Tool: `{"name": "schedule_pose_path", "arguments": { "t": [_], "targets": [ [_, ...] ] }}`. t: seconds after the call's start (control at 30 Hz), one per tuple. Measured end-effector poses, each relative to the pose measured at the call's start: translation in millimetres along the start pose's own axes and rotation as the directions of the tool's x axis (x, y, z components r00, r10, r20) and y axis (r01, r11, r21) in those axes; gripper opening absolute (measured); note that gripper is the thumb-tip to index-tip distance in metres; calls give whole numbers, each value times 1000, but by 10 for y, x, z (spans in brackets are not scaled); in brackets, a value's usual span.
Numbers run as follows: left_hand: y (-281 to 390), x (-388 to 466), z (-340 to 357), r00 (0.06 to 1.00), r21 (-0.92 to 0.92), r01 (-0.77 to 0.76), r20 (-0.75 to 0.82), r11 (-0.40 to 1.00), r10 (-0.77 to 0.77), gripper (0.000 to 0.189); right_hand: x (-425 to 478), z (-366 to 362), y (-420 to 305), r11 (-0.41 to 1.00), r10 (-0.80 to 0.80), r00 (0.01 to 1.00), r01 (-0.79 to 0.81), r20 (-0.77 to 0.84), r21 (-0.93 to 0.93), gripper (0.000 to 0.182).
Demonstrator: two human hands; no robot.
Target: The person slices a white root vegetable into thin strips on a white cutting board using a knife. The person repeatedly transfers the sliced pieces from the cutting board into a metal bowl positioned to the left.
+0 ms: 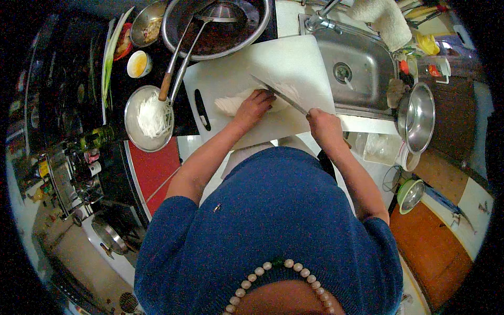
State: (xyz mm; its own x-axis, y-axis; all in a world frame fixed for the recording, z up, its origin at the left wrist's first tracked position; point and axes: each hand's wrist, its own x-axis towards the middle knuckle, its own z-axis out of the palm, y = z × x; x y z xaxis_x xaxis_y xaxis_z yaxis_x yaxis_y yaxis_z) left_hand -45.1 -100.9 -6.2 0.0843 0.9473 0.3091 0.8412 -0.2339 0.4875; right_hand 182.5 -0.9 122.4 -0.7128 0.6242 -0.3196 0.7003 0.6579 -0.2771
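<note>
A white plastic cutting board [252, 71] lies before me, with its slotted handle at the left. My right hand [326, 128] grips a kitchen knife [289, 100], whose blade points up and left across the board. Fingers curled, my left hand [256, 108] presses on thin overlapping slices of a white vegetable [230, 104], close beside the blade. Fine white shreds [289, 90] lie on the far side of the knife. A metal bowl [132, 139] left of the board holds more white shreds [151, 116].
Behind the board stands a large metal basin [264, 29] with a wire strainer [222, 13]; long handles reach over the bowl of shreds. A small bowl of yellow liquid [138, 65] and green onions [110, 67] are at the left. The steel sink [364, 55] adjoins the board's right side.
</note>
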Motion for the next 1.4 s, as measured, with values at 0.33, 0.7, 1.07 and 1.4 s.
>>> {"name": "schedule_pose_path", "arguments": {
  "t": [0.33,0.7,1.07,1.4],
  "targets": [
    [73,29,-81,1000,28,24,2,999,-24,33,212,477,36,999,-30,993,31,-113,9,10],
    [13,-2,-23,1000,-39,21,-16,999,-21,31,91,285,48,998,1,993,7,-121,66,12],
    [-37,-32,33,999,-8,15,-30,1000,-15,30,82,211,-2,999,-30,998,31,-55,15,10],
    [22,7,-76,999,44,30,-27,999,-29,29,240,486,-19,998,35,997,-31,-74,55,11]
  ]
}}
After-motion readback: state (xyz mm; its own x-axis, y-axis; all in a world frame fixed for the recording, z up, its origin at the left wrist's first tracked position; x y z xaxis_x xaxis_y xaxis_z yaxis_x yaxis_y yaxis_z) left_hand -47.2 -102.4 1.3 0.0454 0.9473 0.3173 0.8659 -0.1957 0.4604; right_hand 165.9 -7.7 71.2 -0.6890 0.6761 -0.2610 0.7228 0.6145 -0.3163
